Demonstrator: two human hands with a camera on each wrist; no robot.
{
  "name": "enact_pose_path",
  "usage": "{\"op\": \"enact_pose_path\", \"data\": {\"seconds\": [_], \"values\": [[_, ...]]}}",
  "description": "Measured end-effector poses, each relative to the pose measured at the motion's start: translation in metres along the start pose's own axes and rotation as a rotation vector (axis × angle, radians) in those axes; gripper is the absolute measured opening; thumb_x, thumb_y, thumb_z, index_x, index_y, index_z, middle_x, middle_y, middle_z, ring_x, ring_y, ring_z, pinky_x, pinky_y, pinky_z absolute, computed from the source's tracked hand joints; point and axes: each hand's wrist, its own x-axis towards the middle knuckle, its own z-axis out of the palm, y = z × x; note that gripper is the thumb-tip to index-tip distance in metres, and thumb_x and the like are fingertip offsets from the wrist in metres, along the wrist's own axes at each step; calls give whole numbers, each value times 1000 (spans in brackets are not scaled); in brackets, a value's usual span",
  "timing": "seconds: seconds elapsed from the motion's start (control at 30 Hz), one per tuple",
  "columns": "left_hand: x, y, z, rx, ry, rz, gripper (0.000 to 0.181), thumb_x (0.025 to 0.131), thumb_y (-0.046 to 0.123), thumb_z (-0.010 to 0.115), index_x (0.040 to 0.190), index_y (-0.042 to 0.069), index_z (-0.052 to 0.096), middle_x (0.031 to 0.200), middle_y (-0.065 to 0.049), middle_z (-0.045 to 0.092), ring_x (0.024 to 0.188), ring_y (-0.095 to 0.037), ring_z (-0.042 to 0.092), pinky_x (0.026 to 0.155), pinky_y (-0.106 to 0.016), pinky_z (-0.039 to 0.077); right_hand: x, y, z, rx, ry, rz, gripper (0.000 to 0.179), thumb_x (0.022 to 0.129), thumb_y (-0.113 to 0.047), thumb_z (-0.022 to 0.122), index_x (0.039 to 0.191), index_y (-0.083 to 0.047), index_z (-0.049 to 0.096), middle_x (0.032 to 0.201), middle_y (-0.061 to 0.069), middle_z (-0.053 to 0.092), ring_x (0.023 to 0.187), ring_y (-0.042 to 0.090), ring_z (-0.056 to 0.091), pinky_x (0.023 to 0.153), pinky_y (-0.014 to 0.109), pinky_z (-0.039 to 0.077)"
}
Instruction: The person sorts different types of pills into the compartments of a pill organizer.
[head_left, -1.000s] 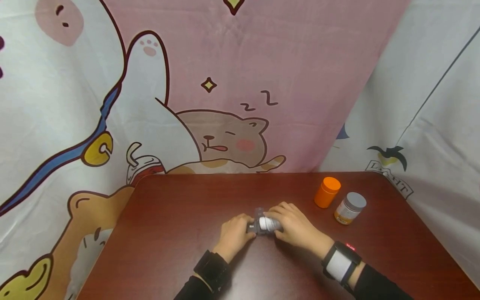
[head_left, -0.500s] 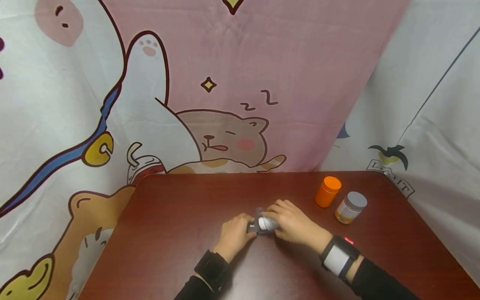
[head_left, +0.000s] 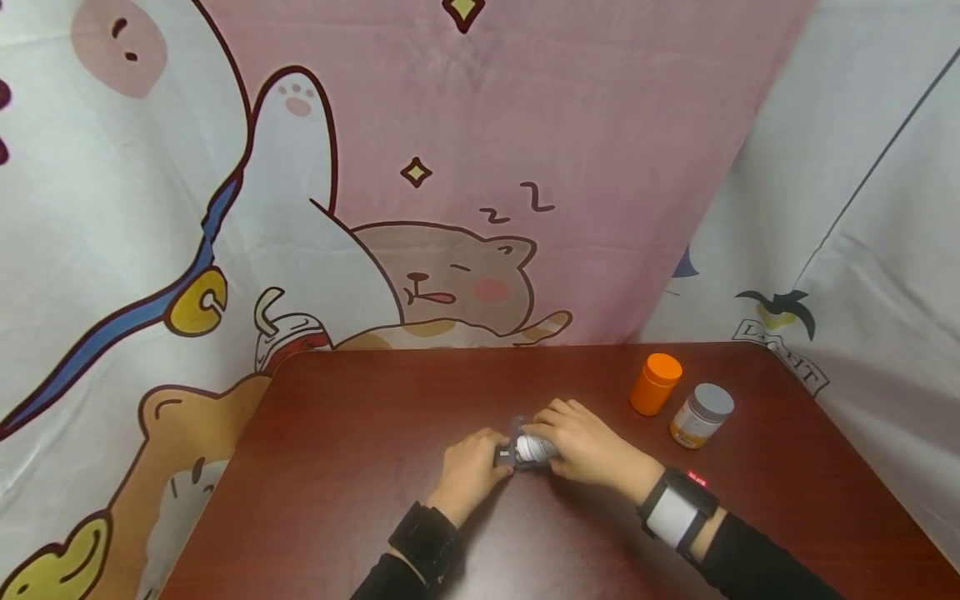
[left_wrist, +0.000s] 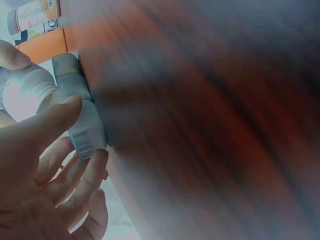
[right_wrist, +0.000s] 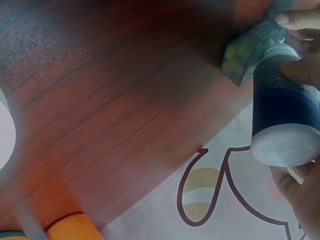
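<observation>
In the head view my left hand (head_left: 468, 465) grips a small grey see-through pill box (head_left: 504, 455) at its left end. The left wrist view shows thumb and fingers on either side of the pill box (left_wrist: 86, 122). My right hand (head_left: 583, 443) holds a white pill bottle (head_left: 532, 449) tipped on its side, its mouth toward the box. From the right wrist, the bottle (right_wrist: 282, 107) has a dark blue label and a pale base facing the camera. The bottle's mouth is right at the box (right_wrist: 242, 55); whether they touch I cannot tell.
An orange bottle (head_left: 655, 385) and a white jar with a grey lid (head_left: 701, 417) stand at the right back of the dark red-brown table (head_left: 360, 442). A cartoon-printed cloth (head_left: 600, 167) hangs behind the table's back edge.
The right hand and bottle shifted slightly left, closer to the pill box, between one second and half a second ago. Since then both hands have stayed almost still.
</observation>
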Motion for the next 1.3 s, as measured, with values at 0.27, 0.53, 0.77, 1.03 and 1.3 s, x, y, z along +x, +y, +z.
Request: {"op": "enact_pose_path", "data": {"seconds": [0.27,0.53,0.77,1.03,1.3], "values": [[0,0,1,-8,-4,-6,38,79,24,92,112,13,78,110,-2,77,102,-26,74,78,-46,60,-9,1,5,-4,7,63,60,68,-16,94,124,-12,72,114,1,74,104,21,64,90,42,54],[-2,2,1,-10,-2,-5,37,79,25,91,111,14,79,110,-2,77,101,-26,75,77,-45,60,-29,-5,4,29,44,178,72,69,-20,94,135,-10,65,121,4,73,106,22,68,92,42,55],[-2,2,1,-6,11,1,37,78,25,91,111,14,79,109,-1,77,100,-26,75,76,-46,60,-53,-22,-2,112,120,240,85,67,-15,96,143,-8,57,123,5,72,101,17,68,85,40,58],[-1,-1,0,-9,6,-5,37,79,25,91,112,14,79,112,-2,77,104,-26,74,78,-46,60,-78,-42,2,257,120,353,86,71,-15,94,147,-12,53,128,2,68,100,13,69,78,35,62],[0,-1,1,-12,-9,-7,38,80,25,91,113,14,78,114,-2,77,105,-26,74,79,-46,60,-92,-55,10,375,116,498,88,72,-16,95,148,-12,51,138,3,65,117,18,68,95,44,61]]}}
